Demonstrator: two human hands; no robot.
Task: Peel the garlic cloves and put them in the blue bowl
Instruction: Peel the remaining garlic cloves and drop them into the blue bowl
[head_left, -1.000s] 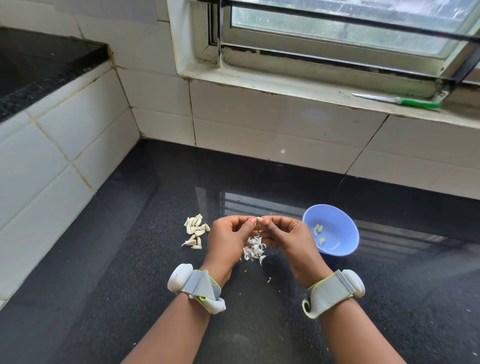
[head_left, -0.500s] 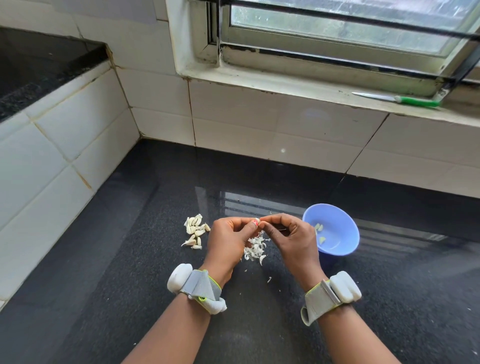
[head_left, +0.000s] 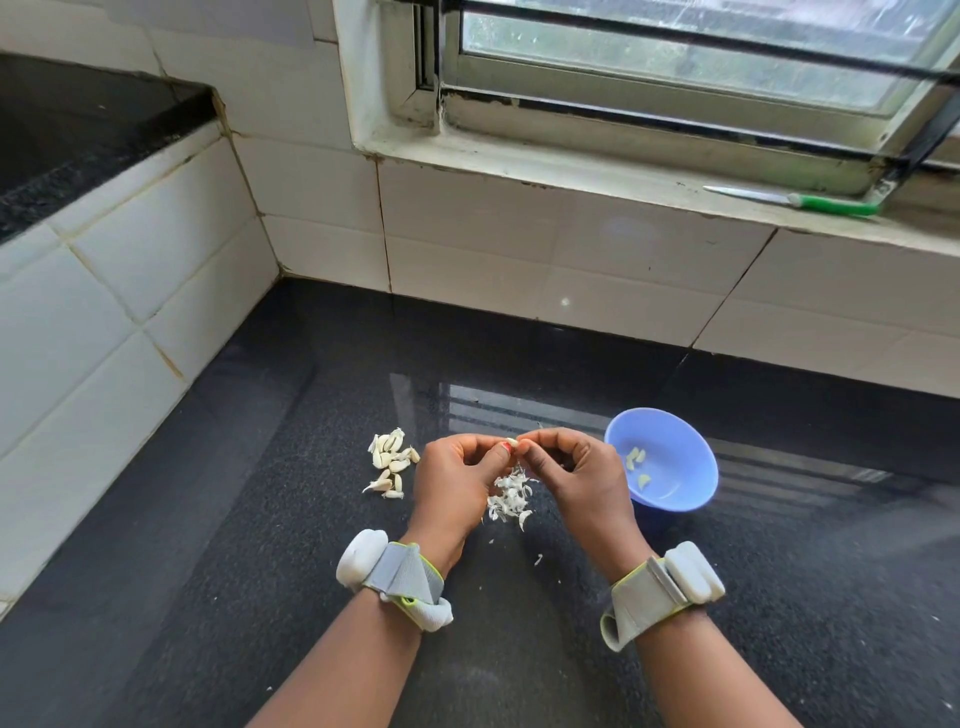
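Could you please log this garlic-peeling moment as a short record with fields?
hands: left hand and right hand pinch one clove between them
unpeeled pile: on counter, left of the hands
skins: heaped under the hands
bowl: right of the hands, a few peeled cloves inside
knife: on window sill, unused

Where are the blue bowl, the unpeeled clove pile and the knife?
blue bowl (head_left: 691, 462): head view, bare inner wall.
unpeeled clove pile (head_left: 390, 460): head view, middle of the heap.
knife (head_left: 831, 203): head view, green handle, on the window sill.
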